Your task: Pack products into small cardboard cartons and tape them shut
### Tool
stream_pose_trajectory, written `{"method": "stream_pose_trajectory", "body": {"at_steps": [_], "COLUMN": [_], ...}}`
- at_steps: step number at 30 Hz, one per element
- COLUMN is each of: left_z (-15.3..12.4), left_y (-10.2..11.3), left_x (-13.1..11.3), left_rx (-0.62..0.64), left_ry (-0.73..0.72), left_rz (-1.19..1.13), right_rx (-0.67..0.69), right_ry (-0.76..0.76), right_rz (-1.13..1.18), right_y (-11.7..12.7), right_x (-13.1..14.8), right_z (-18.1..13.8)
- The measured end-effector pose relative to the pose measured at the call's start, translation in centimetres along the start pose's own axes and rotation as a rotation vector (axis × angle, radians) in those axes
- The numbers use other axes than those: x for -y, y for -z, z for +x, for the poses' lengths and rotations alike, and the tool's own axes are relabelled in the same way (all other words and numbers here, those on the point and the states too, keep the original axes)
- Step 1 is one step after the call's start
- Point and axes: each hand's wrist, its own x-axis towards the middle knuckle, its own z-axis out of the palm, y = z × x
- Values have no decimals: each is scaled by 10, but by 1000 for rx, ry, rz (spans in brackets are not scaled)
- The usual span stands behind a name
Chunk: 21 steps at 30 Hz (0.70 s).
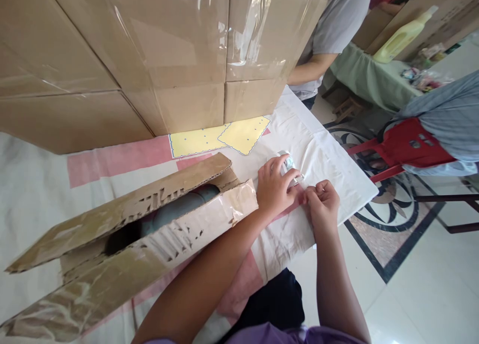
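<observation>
My left hand [276,186] curls over what looks like a roll of clear tape [287,160] near the right end of the table; the palm hides part of it. Just to its right, my right hand [322,199] is closed in a pinch, with the thumb against the bent fingers. Whatever lies between those fingertips is too small to make out. Left of my forearm lies a long, open cardboard box [209,219] with torn edges and a dark greyish thing [179,209] inside.
Large taped cartons [187,59] stand stacked along the far side. Two yellow scalloped paper cards [245,134] lie at their foot. One person's arm [314,69] shows behind the cartons; another person sits on a red chair [411,147] at right. A yellow bottle [402,37] stands beyond.
</observation>
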Motion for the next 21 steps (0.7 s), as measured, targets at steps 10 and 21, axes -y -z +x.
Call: {"method": "stream_pose_trajectory", "body": {"at_steps": [10, 21], "left_z": [0, 0], "left_y": [-5, -2], "left_x": [4, 3], "left_rx": [-45, -34], "left_ry": [-22, -29], "left_rz": [8, -14], "right_rx": [-127, 69], "right_ry": [70, -1], "right_rz": [-253, -245], "right_y": [1, 2], "right_x": [0, -5], "right_z": [2, 18]}}
